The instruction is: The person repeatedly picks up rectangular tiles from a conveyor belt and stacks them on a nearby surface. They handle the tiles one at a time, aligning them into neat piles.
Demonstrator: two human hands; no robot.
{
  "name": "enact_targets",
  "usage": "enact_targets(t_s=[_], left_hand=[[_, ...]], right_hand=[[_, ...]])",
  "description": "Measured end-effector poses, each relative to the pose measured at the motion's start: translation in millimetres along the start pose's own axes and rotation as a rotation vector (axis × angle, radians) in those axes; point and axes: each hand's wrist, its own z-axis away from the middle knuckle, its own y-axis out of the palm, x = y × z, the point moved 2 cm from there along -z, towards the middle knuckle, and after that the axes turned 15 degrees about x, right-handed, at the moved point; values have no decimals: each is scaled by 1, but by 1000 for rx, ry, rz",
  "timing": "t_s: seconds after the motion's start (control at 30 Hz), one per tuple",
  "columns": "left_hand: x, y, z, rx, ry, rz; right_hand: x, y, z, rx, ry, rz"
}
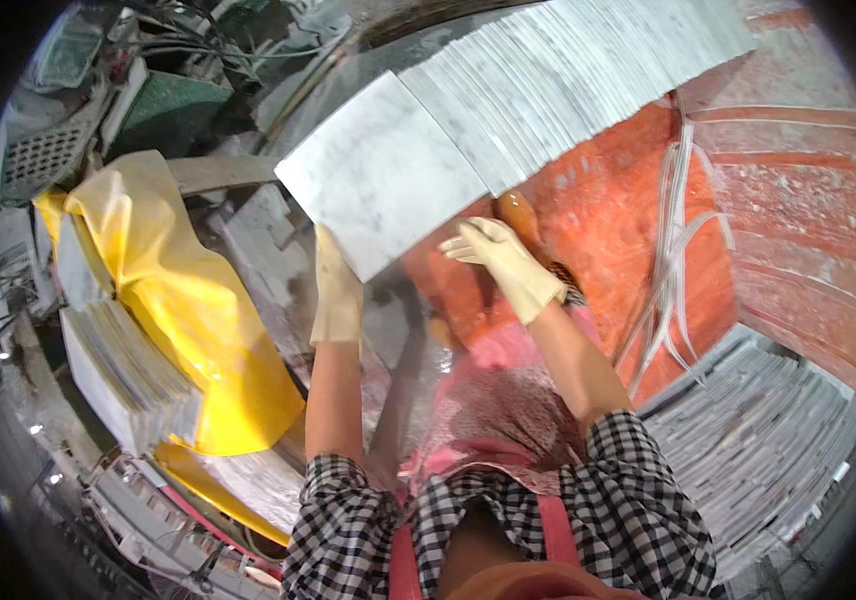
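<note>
Wht tile [383, 175] w/ grey veins, pale-ylw gloves [335, 305], blk-&-wht checked sleeves [643, 500], pink apron [503, 360], ylw sheet [233, 365], orange surface [603, 240] w/ wht specks

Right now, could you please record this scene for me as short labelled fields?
Left hand: cream-gloved, at the left edge of the grey-veined white square tile
Right hand: cream-gloved, loosely open beside the tile's near right edge; contact unclear
Upper right: long row of packed pale tiles
Left side: crumpled yellow plastic sheet, partly covering stacked pale slabs
Lower right: block of thin grey slabs
</note>
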Motion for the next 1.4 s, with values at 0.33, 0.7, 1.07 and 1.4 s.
enact_targets(t_s=[0.33,0.7,1.07,1.4], left_hand=[[-161,91,-94,469,40,-1099],[-125,77,-174,165,-342,-1288],[-130,179,-97,101,-270,-1370],[-156,55,-61,-286,118,-785]], right_hand=[[18,14,8,-25,156,14],[53,61,-12,-220,134,-428],[39,65,-29,-39,164,1482],[42,68,17,274,140,293]])
